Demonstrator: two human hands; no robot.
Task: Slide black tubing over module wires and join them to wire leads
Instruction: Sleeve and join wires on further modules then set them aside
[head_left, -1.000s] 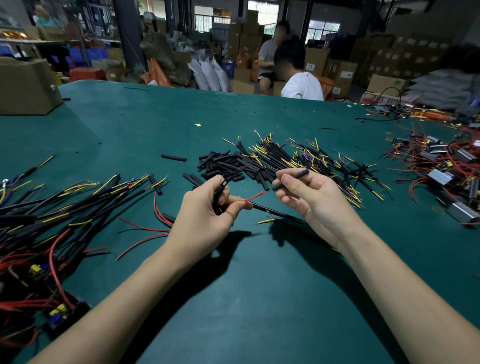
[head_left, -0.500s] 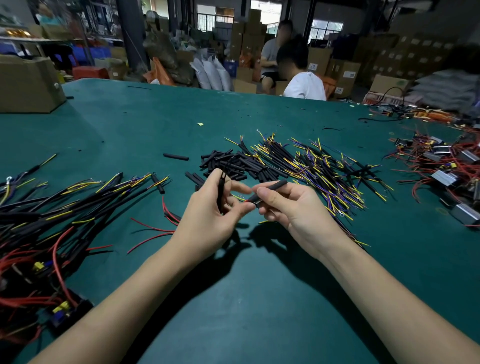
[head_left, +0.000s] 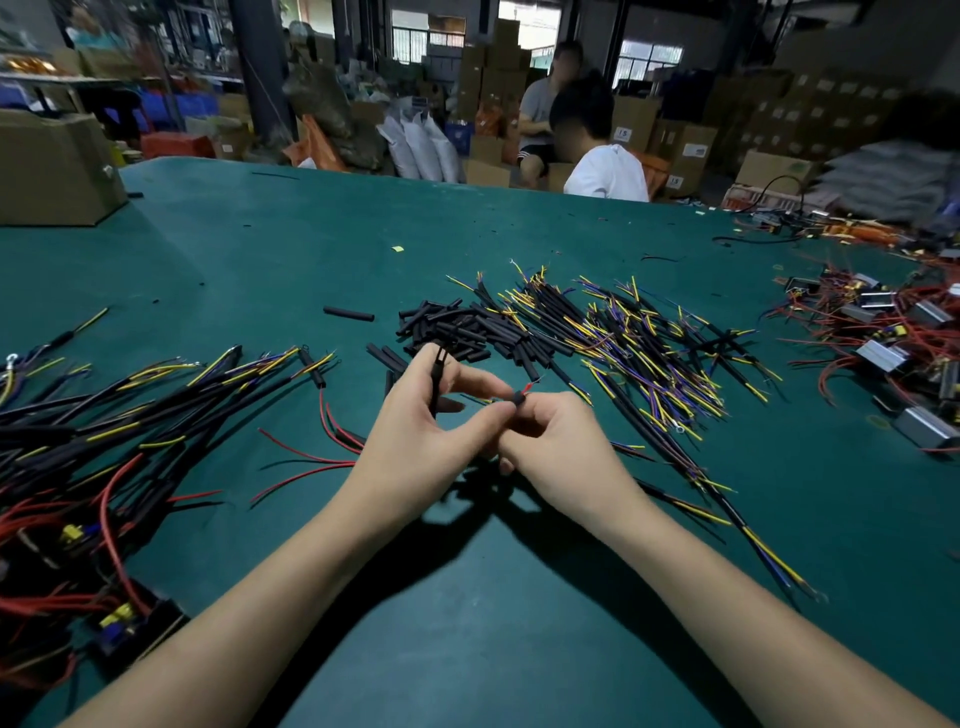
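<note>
My left hand (head_left: 415, 441) holds a black tube (head_left: 436, 376) upright between thumb and forefinger, and its fingertips also pinch a red wire. My right hand (head_left: 561, 452) pinches a short black tubing piece (head_left: 517, 399) on that red wire (head_left: 531, 386), whose bare tip pokes out past the tube. The two hands touch at the fingertips above the green table (head_left: 467, 597). Behind them lies a heap of loose black tubing pieces (head_left: 457, 332). A spread of black leads with yellow and purple wires (head_left: 639, 343) lies right of it.
A pile of black harnesses with red wires and yellow connectors (head_left: 78, 452) fills the left. Metal modules with red wires (head_left: 893, 343) lie at the right edge. A cardboard box (head_left: 52, 166) stands far left. Two people (head_left: 597, 140) sit beyond the table's far edge.
My right hand has moved left to meet the left hand. The tubing piece it held has gone onto the red wire, whose tip now sticks out of it.
</note>
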